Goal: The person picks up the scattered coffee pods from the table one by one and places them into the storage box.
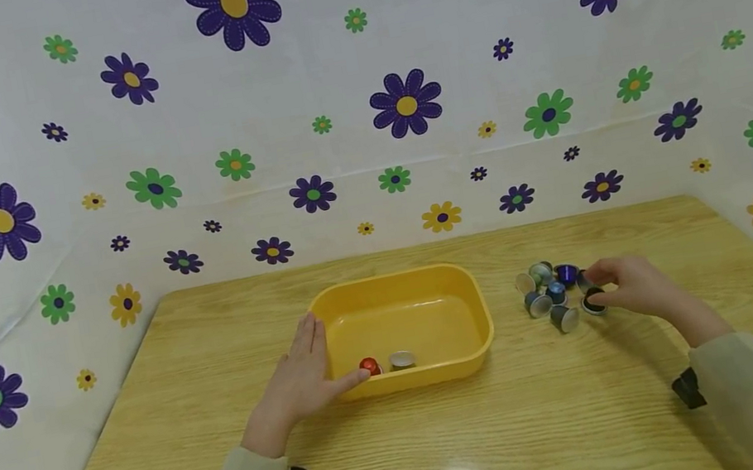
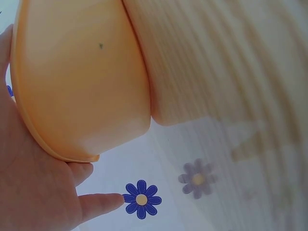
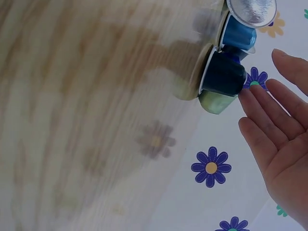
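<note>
My left hand (image 1: 299,379) rests on the near left corner of a yellow tray (image 1: 413,378), fingers straight along its left side and thumb over the front rim. Inside lie a red coffee capsule (image 1: 369,365) and a capsule with a silver lid (image 1: 402,360). Over the right edge of a loose group of capsules reaches my right hand (image 1: 634,290), thumb and fingers apart near a black capsule (image 1: 593,304). In the right wrist view its extended fingertips come close to a dark capsule (image 3: 224,74); contact is unclear.
A dark blue capsule (image 1: 566,274), a lighter blue capsule (image 1: 556,291) and several others sit close together right of the tray. The wooden table (image 1: 458,439) meets a flower-printed cloth (image 1: 317,69) at the back and sides. Each wrist carries a black device.
</note>
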`<act>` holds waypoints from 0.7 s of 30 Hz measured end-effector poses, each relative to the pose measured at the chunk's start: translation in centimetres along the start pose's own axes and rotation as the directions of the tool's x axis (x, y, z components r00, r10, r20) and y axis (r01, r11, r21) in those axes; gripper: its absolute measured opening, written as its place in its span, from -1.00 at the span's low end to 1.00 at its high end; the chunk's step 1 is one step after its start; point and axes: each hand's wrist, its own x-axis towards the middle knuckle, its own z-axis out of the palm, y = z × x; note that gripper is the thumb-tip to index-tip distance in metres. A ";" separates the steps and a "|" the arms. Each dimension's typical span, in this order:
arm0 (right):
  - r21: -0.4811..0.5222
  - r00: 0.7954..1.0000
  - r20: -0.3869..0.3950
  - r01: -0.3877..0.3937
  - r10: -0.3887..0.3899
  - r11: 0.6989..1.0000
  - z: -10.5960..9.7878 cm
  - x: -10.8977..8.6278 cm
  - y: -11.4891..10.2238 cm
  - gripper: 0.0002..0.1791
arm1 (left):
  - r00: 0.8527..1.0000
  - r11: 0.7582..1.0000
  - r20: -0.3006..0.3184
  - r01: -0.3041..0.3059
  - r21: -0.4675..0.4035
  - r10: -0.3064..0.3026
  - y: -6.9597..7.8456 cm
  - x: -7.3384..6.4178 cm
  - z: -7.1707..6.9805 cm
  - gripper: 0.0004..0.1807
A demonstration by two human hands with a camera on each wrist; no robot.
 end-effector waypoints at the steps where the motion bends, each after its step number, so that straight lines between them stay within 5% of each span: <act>1: -0.002 1.000 0.005 -0.003 0.003 1.000 0.0 0.0 0.0 -0.59 | 1.000 1.000 -0.001 0.000 0.000 0.000 0.0 0.0 0.0 0.21; 21: -0.011 0.998 0.056 -0.019 0.020 1.000 0.4 0.5 1.4 -0.60 | 1.000 1.000 0.015 0.011 -0.006 -0.011 0.2 -0.1 -0.2 0.21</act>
